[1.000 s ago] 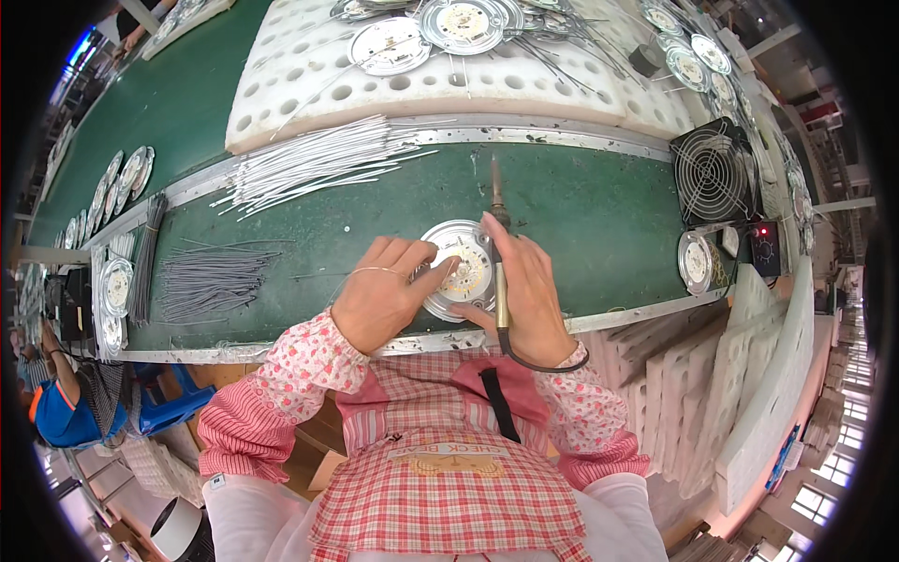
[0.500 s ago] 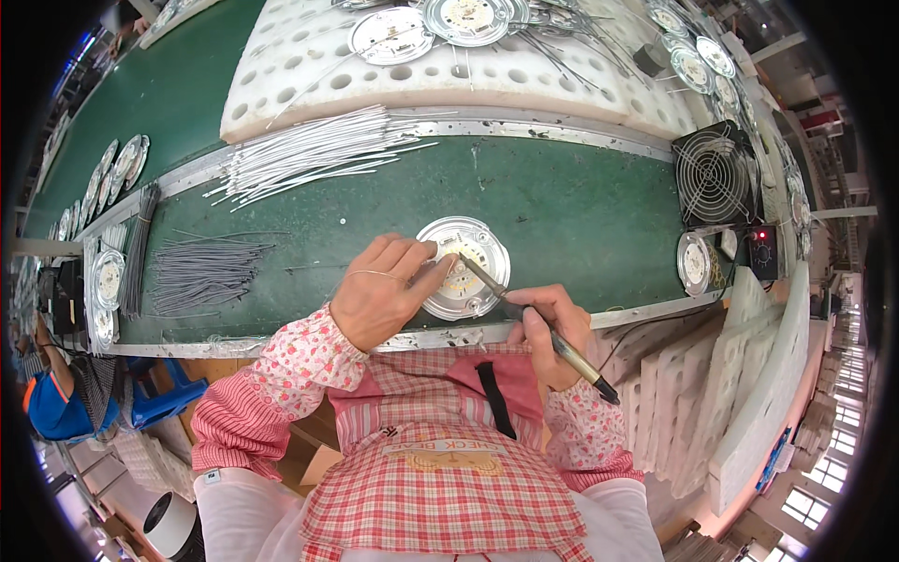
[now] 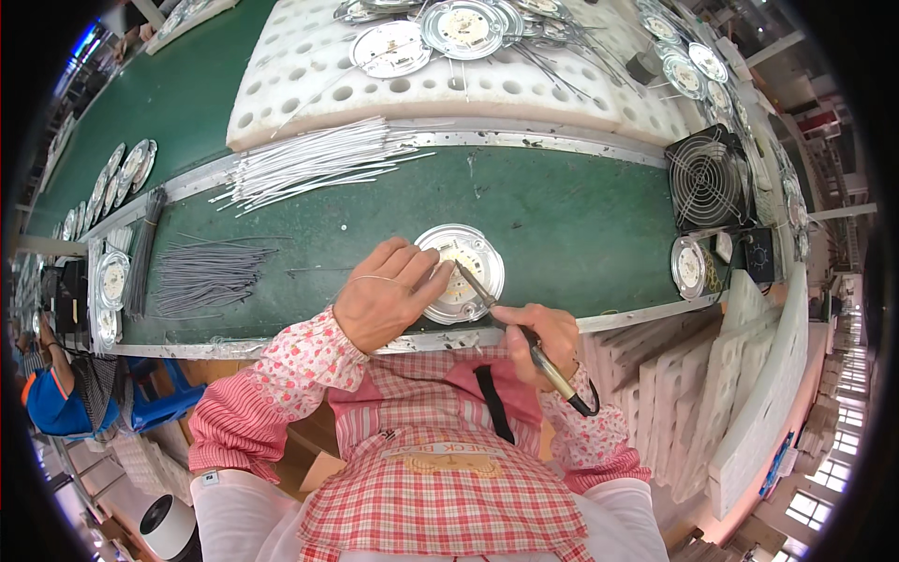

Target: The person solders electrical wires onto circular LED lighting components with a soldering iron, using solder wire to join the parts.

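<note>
A round silver disc point(image 3: 479, 297) with a yellowish-white circuit board at its centre lies near the front of the green bench. My left hand point(image 3: 382, 292) rests over its left edge, fingers pinched together near the board; what they hold is hidden. A thin pale strand crosses the back of this hand, and a thin grey wire runs toward it along the bench. In my right hand point(image 3: 546, 339) is a soldering iron point(image 3: 552, 373), gripped like a pen, its tip at the board close to my left fingertips.
Bundles of grey wires point(image 3: 208, 277) and white wires point(image 3: 309, 167) lie left. Beyond is a holed foam slab point(image 3: 323, 92) bearing several finished-looking discs. At right stand a black fan point(image 3: 707, 178), a dial box point(image 3: 759, 251) and another disc point(image 3: 689, 268). Foam sheets point(image 3: 693, 398) lean below the bench edge.
My right hand has shifted slightly down and left, and the iron stands steeper, its tip still on the board. The left hand stays at the disc. The dial box's red light no longer shows.
</note>
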